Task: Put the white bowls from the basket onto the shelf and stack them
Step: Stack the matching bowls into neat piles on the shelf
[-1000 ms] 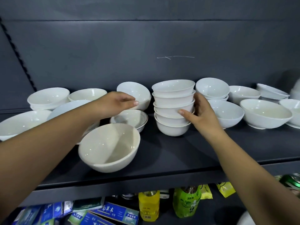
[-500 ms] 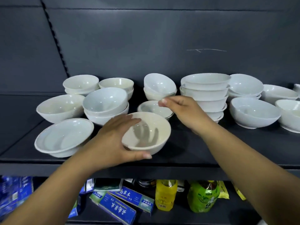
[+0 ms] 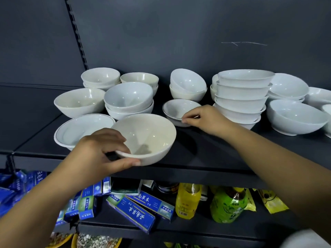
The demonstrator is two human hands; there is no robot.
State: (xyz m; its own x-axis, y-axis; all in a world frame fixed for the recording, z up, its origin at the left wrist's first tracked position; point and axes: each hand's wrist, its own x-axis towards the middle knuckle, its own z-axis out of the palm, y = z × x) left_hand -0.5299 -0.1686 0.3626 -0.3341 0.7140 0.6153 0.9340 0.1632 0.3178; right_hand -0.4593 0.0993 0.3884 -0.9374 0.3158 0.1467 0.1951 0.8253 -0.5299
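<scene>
My left hand [image 3: 100, 154] grips the near rim of a cream bowl [image 3: 152, 135] at the front edge of the dark shelf [image 3: 206, 154], thumb under the rim and fingers inside. My right hand [image 3: 206, 119] pinches the near rim of a small dark-rimmed bowl [image 3: 177, 110] behind it. A tall stack of white bowls [image 3: 241, 97] rises just right of that hand. Many more white bowls fill the back of the shelf, some nested in pairs [image 3: 129, 99]. The basket is out of view.
A shallow rimmed bowl [image 3: 78, 129] sits left of the cream bowl, a wide bowl [image 3: 295, 119] far right. Below the shelf lie blue toothpaste boxes [image 3: 132, 210], a yellow bottle [image 3: 188, 199] and a green bag [image 3: 227, 206]. A slotted upright [image 3: 77, 34] runs up the back wall.
My left hand's hold on the cream bowl has shifted to its near rim, at the shelf's front edge. My right hand left the tall stack and now pinches the small dark-rimmed bowl. The view shifted left.
</scene>
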